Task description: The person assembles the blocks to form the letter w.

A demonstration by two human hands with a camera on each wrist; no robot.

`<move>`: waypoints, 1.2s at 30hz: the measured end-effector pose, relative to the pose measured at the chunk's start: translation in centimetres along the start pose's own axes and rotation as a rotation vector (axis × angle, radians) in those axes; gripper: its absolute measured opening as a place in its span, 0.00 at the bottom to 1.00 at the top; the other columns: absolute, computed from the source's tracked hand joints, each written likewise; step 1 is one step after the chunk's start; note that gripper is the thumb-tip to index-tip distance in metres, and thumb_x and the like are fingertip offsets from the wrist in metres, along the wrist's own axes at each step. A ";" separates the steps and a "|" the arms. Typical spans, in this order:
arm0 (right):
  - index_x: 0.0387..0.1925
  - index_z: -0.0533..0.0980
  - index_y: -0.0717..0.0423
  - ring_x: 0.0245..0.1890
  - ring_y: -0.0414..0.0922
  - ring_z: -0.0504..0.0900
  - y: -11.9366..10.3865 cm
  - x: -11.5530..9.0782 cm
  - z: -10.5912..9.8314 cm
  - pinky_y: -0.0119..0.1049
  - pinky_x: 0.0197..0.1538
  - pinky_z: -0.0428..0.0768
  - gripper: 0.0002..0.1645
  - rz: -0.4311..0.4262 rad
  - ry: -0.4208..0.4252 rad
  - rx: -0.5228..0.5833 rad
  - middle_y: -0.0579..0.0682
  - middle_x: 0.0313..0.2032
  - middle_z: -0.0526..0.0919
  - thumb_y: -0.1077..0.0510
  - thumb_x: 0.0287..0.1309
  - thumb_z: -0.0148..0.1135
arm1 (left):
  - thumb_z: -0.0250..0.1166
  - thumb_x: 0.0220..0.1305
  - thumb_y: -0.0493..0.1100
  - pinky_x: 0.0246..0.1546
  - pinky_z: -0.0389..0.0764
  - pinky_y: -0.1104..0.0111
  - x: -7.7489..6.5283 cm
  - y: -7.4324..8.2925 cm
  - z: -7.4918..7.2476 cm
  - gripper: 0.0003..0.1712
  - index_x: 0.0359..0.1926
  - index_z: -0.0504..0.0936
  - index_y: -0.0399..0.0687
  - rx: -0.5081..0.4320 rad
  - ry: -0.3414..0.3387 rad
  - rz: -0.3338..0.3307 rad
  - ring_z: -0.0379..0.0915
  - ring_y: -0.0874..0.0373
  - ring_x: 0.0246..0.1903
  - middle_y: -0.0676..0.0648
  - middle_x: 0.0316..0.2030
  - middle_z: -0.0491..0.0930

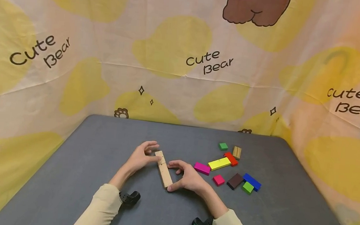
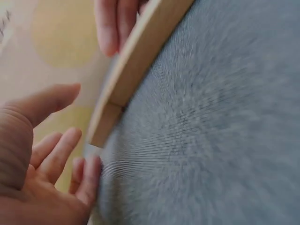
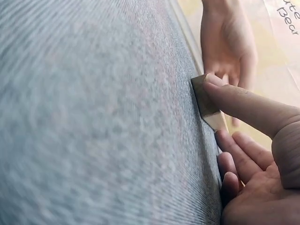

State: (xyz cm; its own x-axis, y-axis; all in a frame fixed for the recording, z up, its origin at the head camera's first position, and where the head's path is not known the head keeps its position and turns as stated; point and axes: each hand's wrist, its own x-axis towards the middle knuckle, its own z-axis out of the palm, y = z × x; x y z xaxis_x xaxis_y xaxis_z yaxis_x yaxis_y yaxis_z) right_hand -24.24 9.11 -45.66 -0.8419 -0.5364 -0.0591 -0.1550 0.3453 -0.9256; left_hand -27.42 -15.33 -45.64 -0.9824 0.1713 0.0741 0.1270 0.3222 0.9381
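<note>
Two plain wooden blocks lie end to end on the grey table, the longer block point(image 1: 165, 175) nearer and the shorter block point(image 1: 160, 156) farther off, with a seam between them. My right hand point(image 1: 190, 178) holds the longer block, its thumb point(image 3: 214, 80) at the near end and fingertips along the right side. My left hand point(image 1: 140, 158) is beside the far, shorter block, fingers spread and loosely bent. In the left wrist view, its thumb point(image 2: 61, 97) and fingers stand apart from the wood around the block's end.
Right of the hands lie several coloured blocks: magenta point(image 1: 202, 168), yellow point(image 1: 219, 164), red point(image 1: 231, 159), pink point(image 1: 218, 180), dark brown point(image 1: 235, 181), blue point(image 1: 252, 182) and two green. A striped wooden block point(image 1: 237, 152) lies farther back. A printed cloth point(image 1: 168, 97) rises behind the table.
</note>
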 end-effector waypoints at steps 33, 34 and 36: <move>0.62 0.74 0.57 0.51 0.51 0.71 0.1 0.0 -0.2 0.45 0.53 0.70 0.44 -0.009 0.019 0.070 0.48 0.56 0.79 0.65 0.40 0.81 | 0.80 0.48 0.40 0.43 0.73 0.58 -2.5 0.4 2.4 0.35 0.59 0.79 0.47 0.113 0.072 0.056 0.76 0.54 0.40 0.52 0.48 0.83; 0.62 0.73 0.58 0.51 0.51 0.71 0.0 -0.1 -0.4 0.45 0.53 0.70 0.43 -0.010 0.012 0.086 0.49 0.56 0.79 0.65 0.41 0.81 | 0.80 0.48 0.40 0.42 0.73 0.58 -2.4 0.4 2.4 0.34 0.59 0.79 0.47 0.113 0.072 0.057 0.76 0.55 0.40 0.52 0.48 0.83; 0.63 0.73 0.60 0.52 0.53 0.72 0.1 -0.1 -0.8 0.44 0.53 0.72 0.42 -0.013 0.007 0.127 0.52 0.57 0.79 0.65 0.44 0.79 | 0.80 0.48 0.40 0.42 0.73 0.59 -2.4 0.2 2.4 0.34 0.58 0.79 0.47 0.115 0.075 0.061 0.77 0.55 0.39 0.51 0.48 0.84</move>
State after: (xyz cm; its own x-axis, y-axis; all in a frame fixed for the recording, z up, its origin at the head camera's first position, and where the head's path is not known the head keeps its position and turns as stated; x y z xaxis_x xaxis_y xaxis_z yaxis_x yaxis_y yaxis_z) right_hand -24.53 9.82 -45.44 -0.8441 -0.5344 -0.0443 -0.0998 0.2378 -0.9662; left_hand -24.73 -13.45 -46.43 -0.9793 0.1252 0.1589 0.1973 0.4182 0.8867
